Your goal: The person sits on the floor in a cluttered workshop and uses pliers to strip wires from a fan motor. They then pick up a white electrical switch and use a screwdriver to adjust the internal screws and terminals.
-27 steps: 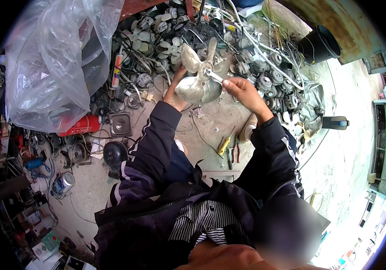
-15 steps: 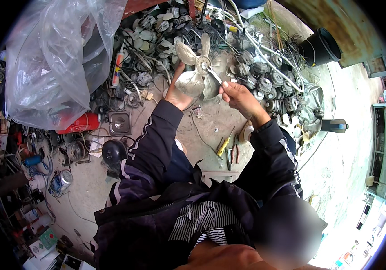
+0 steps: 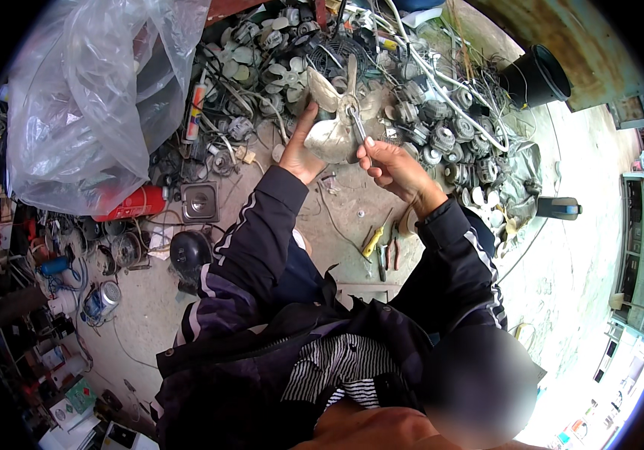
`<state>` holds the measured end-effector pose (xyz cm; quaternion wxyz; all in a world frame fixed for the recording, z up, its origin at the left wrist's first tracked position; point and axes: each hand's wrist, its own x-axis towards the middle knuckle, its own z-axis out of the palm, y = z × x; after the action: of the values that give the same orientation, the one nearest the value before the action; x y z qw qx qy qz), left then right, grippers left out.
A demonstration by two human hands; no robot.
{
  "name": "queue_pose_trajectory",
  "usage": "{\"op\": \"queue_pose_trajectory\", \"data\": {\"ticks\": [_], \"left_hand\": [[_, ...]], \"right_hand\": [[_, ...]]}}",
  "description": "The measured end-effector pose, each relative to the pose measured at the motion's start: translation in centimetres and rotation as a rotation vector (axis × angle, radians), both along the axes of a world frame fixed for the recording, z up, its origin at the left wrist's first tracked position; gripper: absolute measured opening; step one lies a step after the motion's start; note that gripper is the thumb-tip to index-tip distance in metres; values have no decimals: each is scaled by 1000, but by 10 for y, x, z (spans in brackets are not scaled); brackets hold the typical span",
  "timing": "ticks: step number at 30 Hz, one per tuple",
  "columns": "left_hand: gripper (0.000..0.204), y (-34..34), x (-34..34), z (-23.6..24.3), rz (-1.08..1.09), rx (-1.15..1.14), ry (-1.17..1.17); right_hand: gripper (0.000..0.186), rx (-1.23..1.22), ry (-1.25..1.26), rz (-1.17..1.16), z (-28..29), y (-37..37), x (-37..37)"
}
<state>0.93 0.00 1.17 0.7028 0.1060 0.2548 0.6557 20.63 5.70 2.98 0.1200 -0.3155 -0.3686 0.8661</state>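
Note:
A dull metal fan [image 3: 322,139] with broad blades is held up in front of me. My left hand [image 3: 303,150] grips it from the left and behind, its fingers partly hidden by the blades. A spanner [image 3: 358,129] has its head at the hub in the middle, and my right hand [image 3: 393,169] pinches its lower end between thumb and fingers. On the floor below lie a yellow-handled screwdriver [image 3: 373,241], red-handled pliers [image 3: 395,253] and another dark tool [image 3: 382,262].
Piled motors [image 3: 442,137], fan blades and cables spread beyond my hands. A crumpled plastic sheet [image 3: 97,90] lies at left, by a red cylinder [image 3: 138,202], a steel pan [image 3: 199,202] and a black round casing [image 3: 190,251]. A black bucket [image 3: 535,79] is at right.
The spanner's handle has swung clockwise from pointing down-right to nearly straight down, my right hand moving left and down with it. The fan and my left hand have shifted slightly.

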Motion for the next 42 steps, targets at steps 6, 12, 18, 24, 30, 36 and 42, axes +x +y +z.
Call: {"op": "queue_pose_trajectory", "data": {"ticks": [6, 12, 18, 24, 30, 36, 42], "left_hand": [[46, 0, -4, 1, 33, 22, -43], [52, -6, -2, 0, -126, -58, -108], [56, 2, 2, 7, -170, -61, -181], [59, 2, -4, 1, -82, -75, -159], [59, 0, -1, 5, -49, -77, -160], [54, 2, 0, 0, -28, -19, -45], [56, 0, -1, -5, 2, 4, -42]], "right_hand": [[30, 293, -244, 36, 3, 19, 12], [27, 978, -371, -98, 4, 43, 32], [27, 254, -82, -144, 20, 32, 30], [27, 154, -21, -25, 8, 16, 17], [26, 116, -14, -32, 4, 9, 10], [25, 34, 36, -50, -1, 7, 6], [25, -35, 48, -42, -1, 3, 1]]}}
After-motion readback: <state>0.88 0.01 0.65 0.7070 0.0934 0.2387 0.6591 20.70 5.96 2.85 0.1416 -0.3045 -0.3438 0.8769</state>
